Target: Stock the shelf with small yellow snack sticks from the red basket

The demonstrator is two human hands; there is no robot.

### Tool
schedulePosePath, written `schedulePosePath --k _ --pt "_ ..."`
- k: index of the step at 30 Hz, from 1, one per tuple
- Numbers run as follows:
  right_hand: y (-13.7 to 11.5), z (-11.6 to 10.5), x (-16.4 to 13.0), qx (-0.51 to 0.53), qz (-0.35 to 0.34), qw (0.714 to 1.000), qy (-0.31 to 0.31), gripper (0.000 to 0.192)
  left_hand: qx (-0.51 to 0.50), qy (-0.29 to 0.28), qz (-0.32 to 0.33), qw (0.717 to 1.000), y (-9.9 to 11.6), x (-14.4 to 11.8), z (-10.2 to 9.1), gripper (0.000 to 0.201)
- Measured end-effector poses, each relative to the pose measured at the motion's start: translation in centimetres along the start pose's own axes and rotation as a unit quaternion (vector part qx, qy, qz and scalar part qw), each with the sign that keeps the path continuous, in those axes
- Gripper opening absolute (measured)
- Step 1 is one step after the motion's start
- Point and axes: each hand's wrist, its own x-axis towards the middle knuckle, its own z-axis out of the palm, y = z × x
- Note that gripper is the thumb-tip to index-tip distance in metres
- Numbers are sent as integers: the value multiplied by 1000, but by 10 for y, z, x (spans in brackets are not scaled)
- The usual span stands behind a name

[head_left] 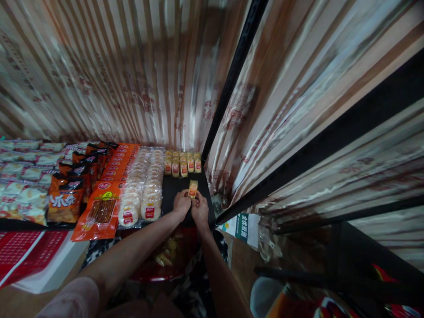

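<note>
A small yellow snack packet with a red label (192, 188) is held upright on the black shelf surface (172, 187), pinched from below between the left hand (182, 203) and the right hand (199, 208); the two hands are pressed together side by side, fingertips closed on the packet's lower edge. The packet stands alone, a little nearer than the row of matching yellow packets (183, 164) lined along the back of the shelf against the striped brown-and-cream wall covering (132, 79).

The step in hand is judged to be the setting-down of this packet as the start of a second row. What is called for next is a steady release with the packet kept upright and square to the row behind.

Bare black surface is left on both sides of the packet. On the left it is bounded by two columns of round pale rice crackers in clear wrappers (144, 190), and beyond those by flat orange packets (109, 194) and dark-orange crisp bags (68, 194). On the right the room is tight: the shelf's edge lies just beside the right hand, where a black metal upright (232, 79) rises and a slanted black rail (298, 168) runs off. The near edge of the shelf lies under the wrists.
</note>
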Motion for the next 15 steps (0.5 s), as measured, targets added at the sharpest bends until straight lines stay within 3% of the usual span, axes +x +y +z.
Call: schedulePosePath --k 3,10,15 --pt "2 5 9 1 -4 1000 7 48 20 22 13 999 1 9 5 18" --pt "1 12 31 -19 -8 1000 23 50 1 5 16 1000 4 33 16 23" --pt "1 16 45 -24 -5 999 27 48 43 9 16 999 9 45 21 25"
